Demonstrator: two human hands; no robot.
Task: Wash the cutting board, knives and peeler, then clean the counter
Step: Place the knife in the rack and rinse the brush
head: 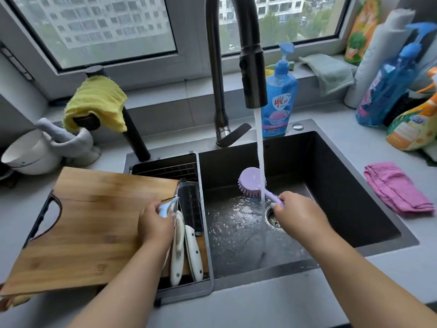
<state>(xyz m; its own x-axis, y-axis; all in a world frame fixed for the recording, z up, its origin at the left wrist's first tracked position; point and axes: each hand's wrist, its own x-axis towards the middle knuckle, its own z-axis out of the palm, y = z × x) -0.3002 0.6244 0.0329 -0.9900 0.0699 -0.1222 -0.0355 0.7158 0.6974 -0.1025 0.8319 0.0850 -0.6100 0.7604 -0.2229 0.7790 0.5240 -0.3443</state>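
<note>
A wooden cutting board (94,223) lies across the left side of the sink, over the drain rack. Two white-handled knives (186,252) lie on the rack along the board's right edge. My left hand (155,224) grips a light blue peeler (168,205) just above the knives. My right hand (300,215) holds a purple dish brush (251,182) by its handle, with the brush head under the running water from the faucet (251,74). Water pools in the dark sink (343,185) around the drain.
A blue dish soap bottle (280,95) stands behind the sink. A pink cloth (397,188) lies on the counter at the right, with several cleaner bottles (402,91) behind it. At the left are a yellow cloth (94,102) on a stand, a white bowl (28,152) and a grey mortar.
</note>
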